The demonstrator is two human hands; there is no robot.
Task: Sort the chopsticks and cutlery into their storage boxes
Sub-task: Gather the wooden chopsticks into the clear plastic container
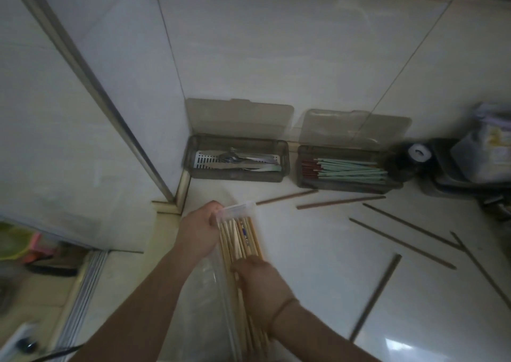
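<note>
A clear plastic bag (210,284) holds a bundle of pale wooden chopsticks (240,240). My left hand (200,227) pinches the bag's zip top at the far end. My right hand (262,287) grips the bundle around its middle. Two smoky storage boxes stand open against the wall: the left box (193,157) holds forks and other cutlery (237,161), the right box (300,168) holds green and red chopsticks (348,169). Several dark brown chopsticks (341,202) lie loose on the white counter to the right.
A tiled wall rises behind the boxes, their lids (239,118) leaning on it. A metal window frame (116,123) runs down the left. A dark appliance (448,173) and a tape roll (419,152) crowd the right corner. A floor with coloured items (25,248) shows at lower left.
</note>
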